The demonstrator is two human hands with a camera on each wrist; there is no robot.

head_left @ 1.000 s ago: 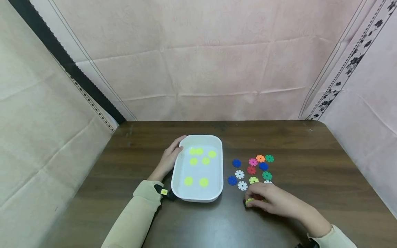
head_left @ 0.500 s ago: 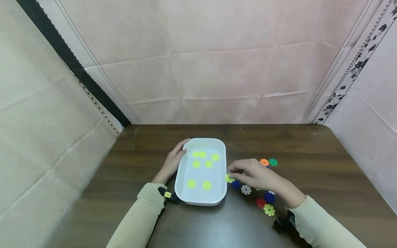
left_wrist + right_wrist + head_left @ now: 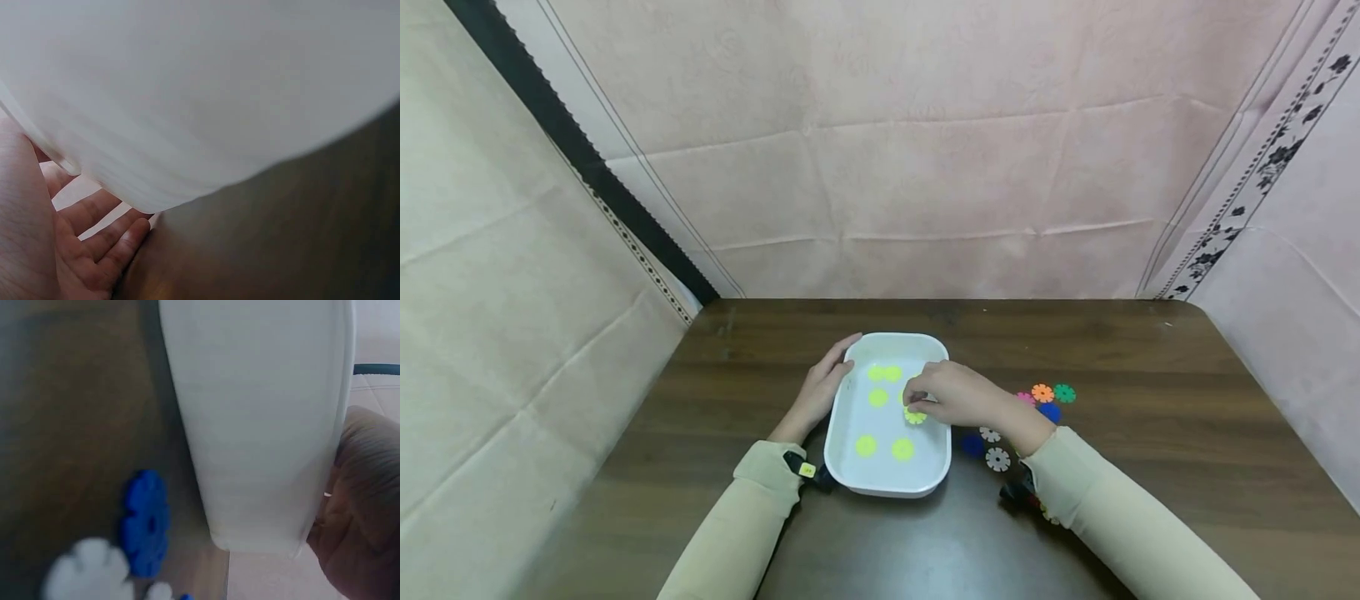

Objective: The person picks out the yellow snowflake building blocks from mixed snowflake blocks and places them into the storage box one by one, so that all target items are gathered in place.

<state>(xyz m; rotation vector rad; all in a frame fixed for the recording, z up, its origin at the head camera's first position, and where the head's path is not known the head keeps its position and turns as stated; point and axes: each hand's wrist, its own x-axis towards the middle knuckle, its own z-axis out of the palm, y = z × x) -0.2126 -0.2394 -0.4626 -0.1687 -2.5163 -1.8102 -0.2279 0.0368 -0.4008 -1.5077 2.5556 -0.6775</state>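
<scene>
A white rectangular plastic tray (image 3: 887, 479) stands on the table, with several yellow-green discs inside, one of them the disc (image 3: 866, 446) near its front left. My left hand (image 3: 816, 392) holds the tray's left side, thumb at the rim; in the left wrist view its fingers (image 3: 94, 212) lie against the outer wall. Over the tray's right half, my right hand (image 3: 951, 393) pinches a yellow-green notched disc (image 3: 915, 416) between thumb and fingers. In the right wrist view the tray's wall (image 3: 262, 412) hides the fingertips and that disc.
Loose notched discs lie right of the tray: an orange disc (image 3: 1042, 392), a green disc (image 3: 1065, 392), blue discs such as the disc (image 3: 145, 522), and a white disc (image 3: 997, 459). My right forearm covers some of them. Cloth (image 3: 925, 200) hangs behind the brown table (image 3: 760, 350).
My right hand has picked up a yellow-green disc from the loose pieces and moved left with it, over the rim into the tray. The left hand stays at the tray.
</scene>
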